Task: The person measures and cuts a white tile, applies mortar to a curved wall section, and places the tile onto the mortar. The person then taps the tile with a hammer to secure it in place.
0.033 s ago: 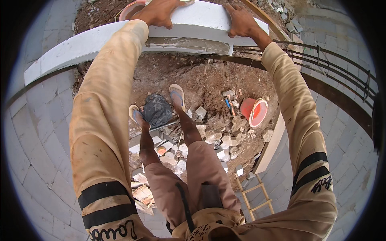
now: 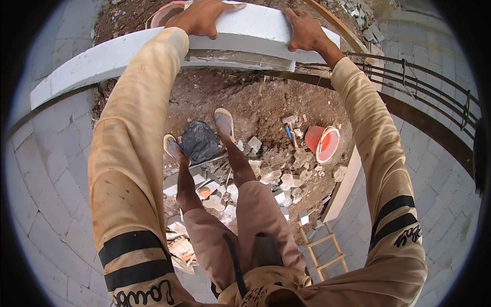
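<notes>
A white lightweight concrete block (image 2: 253,23) lies on top of a low, curved-looking course of white blocks (image 2: 97,59) at the far side. My left hand (image 2: 202,19) grips the block near its left end, thumb on the near face and fingers over the top. Toward the other end, my right hand (image 2: 309,31) clasps it too, thumb down the near face. Grey mortar (image 2: 235,57) coats the face of the course just below the block. Part of my left fingers is cut off by the upper edge.
Steel reinforcing bars (image 2: 429,79) run off to the right. On the dirt stand a tipped red bucket (image 2: 323,142), a hammer-like tool (image 2: 290,135), a black plastic bag (image 2: 199,141) and broken block rubble (image 2: 276,176). A wooden ladder (image 2: 324,250) leans lower right. Grey block walls flank both sides.
My right hand and the right end of the block have shifted very slightly left. My left hand stays almost in place on the block.
</notes>
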Available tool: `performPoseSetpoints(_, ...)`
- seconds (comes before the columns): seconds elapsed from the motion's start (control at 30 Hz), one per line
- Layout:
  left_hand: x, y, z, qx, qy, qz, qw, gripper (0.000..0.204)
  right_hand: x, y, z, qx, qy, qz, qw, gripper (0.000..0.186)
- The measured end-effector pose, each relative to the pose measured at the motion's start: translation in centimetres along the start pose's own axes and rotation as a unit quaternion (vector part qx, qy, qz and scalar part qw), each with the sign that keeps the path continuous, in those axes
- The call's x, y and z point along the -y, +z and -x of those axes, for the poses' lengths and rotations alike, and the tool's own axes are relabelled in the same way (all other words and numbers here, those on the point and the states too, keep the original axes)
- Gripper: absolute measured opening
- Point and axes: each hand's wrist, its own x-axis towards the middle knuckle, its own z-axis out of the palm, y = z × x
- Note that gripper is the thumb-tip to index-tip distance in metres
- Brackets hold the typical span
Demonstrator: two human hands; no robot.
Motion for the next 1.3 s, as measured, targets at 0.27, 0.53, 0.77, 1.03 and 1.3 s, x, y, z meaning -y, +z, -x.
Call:
performPoseSetpoints(0.27, 0.3, 4.1, 0.9, 0.008, -0.03, -0.029, 0.999, 0.098, 1.0, 2.1, 1.1, 0.021, 0.028, -0.009, 0.999, 0.104)
performPoseSetpoints(0.53, -1.0, 2.6, 1.2, 0.024, -0.055, -0.043, 0.997, 0.105, 2.2, -0.7, 1.0, 0.103, 0.02, -0.046, 0.993, 0.118)
performPoseSetpoints(0.77, -0.9, 3.3, 1.7, 0.01, -0.057, -0.039, 0.998, 0.106, 2.8, -0.8, 1.1, 0.098, 0.021, -0.071, 0.992, 0.121)
performPoseSetpoints(1.03, -1.1, 3.3, 2.0, 0.014, -0.05, -0.029, 0.998, 0.104, 2.8, -0.5, 1.3, 0.097, 0.023, -0.042, 0.994, 0.119)
performPoseSetpoints(1.3, 7.4, 4.3, 3.6, -0.072, -0.133, 0.145, 0.978, 0.072, 2.6, -0.2, 1.3, 0.112, 0.034, -0.079, 0.99, 0.119)
